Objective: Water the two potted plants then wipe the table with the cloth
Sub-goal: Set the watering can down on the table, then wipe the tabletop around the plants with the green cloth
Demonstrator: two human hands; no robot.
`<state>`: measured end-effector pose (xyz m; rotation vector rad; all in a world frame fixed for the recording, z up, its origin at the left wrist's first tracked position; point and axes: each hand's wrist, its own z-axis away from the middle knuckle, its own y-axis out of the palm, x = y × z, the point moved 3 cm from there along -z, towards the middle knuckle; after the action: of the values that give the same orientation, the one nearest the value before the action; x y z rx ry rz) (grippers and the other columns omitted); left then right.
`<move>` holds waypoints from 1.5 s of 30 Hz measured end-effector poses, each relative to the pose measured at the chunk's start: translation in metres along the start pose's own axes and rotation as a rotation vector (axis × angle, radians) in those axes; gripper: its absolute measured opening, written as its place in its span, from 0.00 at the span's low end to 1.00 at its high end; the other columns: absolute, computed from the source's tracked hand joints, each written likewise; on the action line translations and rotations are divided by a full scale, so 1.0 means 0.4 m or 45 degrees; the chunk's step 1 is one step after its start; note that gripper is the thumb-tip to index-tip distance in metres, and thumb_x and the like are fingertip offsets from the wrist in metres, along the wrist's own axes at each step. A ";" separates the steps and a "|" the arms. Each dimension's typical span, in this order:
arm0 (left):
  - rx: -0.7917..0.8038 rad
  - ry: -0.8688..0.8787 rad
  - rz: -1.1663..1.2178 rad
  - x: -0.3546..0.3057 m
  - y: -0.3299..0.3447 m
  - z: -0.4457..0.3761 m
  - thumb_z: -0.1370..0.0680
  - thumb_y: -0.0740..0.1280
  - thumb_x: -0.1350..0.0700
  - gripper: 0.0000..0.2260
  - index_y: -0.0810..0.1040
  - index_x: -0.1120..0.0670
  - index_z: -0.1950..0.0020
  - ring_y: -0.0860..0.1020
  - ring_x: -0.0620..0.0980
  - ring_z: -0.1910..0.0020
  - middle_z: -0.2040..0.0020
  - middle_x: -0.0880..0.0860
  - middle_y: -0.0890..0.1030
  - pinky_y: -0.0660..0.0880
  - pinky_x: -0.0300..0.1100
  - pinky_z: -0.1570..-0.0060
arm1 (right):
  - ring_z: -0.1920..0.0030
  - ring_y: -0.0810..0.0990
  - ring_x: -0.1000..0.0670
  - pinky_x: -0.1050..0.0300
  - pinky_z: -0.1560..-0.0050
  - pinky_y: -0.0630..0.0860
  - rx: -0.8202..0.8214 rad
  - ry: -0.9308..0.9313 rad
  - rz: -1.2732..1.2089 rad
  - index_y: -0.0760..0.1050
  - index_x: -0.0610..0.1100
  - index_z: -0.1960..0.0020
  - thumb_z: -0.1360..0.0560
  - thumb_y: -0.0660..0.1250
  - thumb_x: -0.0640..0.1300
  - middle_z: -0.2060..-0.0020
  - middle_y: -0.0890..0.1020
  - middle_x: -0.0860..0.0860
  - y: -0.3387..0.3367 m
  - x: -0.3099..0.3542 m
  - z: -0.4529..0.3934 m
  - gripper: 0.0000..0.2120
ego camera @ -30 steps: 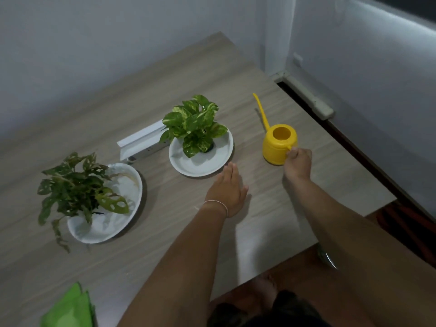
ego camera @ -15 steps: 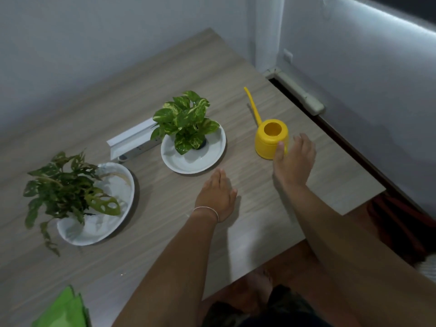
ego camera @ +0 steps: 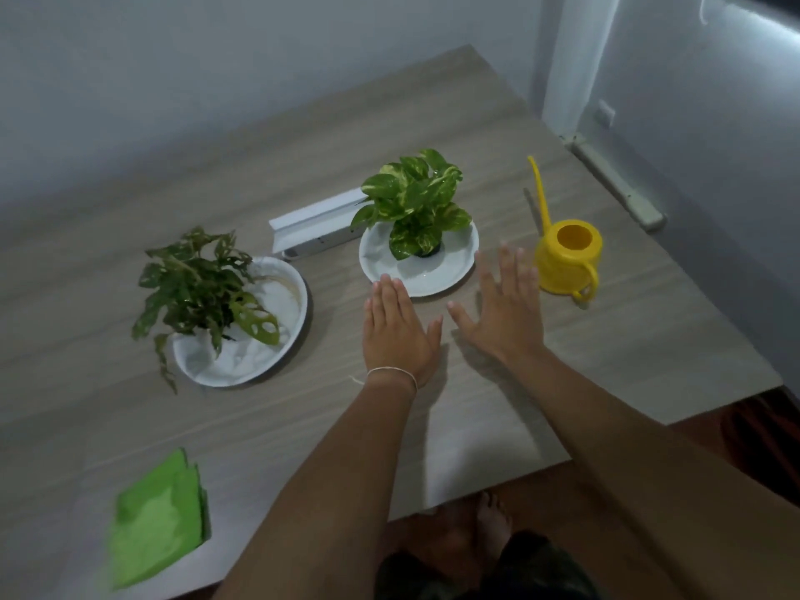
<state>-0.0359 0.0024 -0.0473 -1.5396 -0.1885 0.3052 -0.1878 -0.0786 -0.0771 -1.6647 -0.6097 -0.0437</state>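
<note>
Both hands flat over the wooden table [ego camera: 498, 426], fingers straight and spread, holding nothing: left hand [ego camera: 396, 335] at 6 o'clock of the pothos plate [ego camera: 459, 262], right hand [ego camera: 504, 311] just beside the yellow watering can [ego camera: 562, 262], not touching it. Pothos [ego camera: 413, 201] centre, monstera plant [ego camera: 195, 288] on its white plate [ego camera: 277, 352] at 9 o'clock of the left hand, green cloth [ego camera: 158, 517] at 7 o'clock near the table edge. White power strip [ego camera: 316, 227] sits between the two plants at the back.

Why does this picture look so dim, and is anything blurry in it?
Head view: dim, bluish light; a brighter patch lies on the table near its front edge. The green cloth is smeared by motion blur; the yellow watering can and both plants look fairly sharp.
</note>
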 end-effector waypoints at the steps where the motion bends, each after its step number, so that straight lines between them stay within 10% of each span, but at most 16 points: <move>1: 0.003 -0.034 -0.002 0.030 -0.006 0.011 0.19 0.45 0.37 0.37 0.45 0.63 0.20 0.46 0.59 0.20 0.19 0.63 0.48 0.45 0.52 0.21 | 0.18 0.44 0.37 0.37 0.20 0.46 0.040 -0.016 0.001 0.48 0.50 0.17 0.24 0.55 0.71 0.18 0.49 0.41 0.010 0.030 0.004 0.43; 21: -0.092 -0.807 -0.140 0.992 -0.091 0.588 0.21 0.40 0.37 0.38 0.48 0.63 0.20 0.49 0.58 0.20 0.20 0.62 0.53 0.47 0.52 0.21 | 0.18 0.48 0.40 0.37 0.20 0.49 0.344 -0.770 -0.165 0.59 0.44 0.19 0.25 0.56 0.70 0.18 0.55 0.41 0.295 0.941 0.328 0.43; 45: -0.069 -0.851 0.050 1.265 0.207 0.678 0.21 0.48 0.37 0.37 0.60 0.66 0.24 0.61 0.63 0.23 0.24 0.66 0.63 0.58 0.57 0.25 | 0.18 0.55 0.42 0.41 0.19 0.52 0.661 -1.027 0.039 0.60 0.43 0.19 0.22 0.44 0.56 0.19 0.61 0.43 0.672 1.250 0.611 0.35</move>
<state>0.3537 0.4174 -0.1580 -1.4484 -0.6936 0.8470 0.2761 0.3144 -0.1882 -1.1383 -1.0855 0.7785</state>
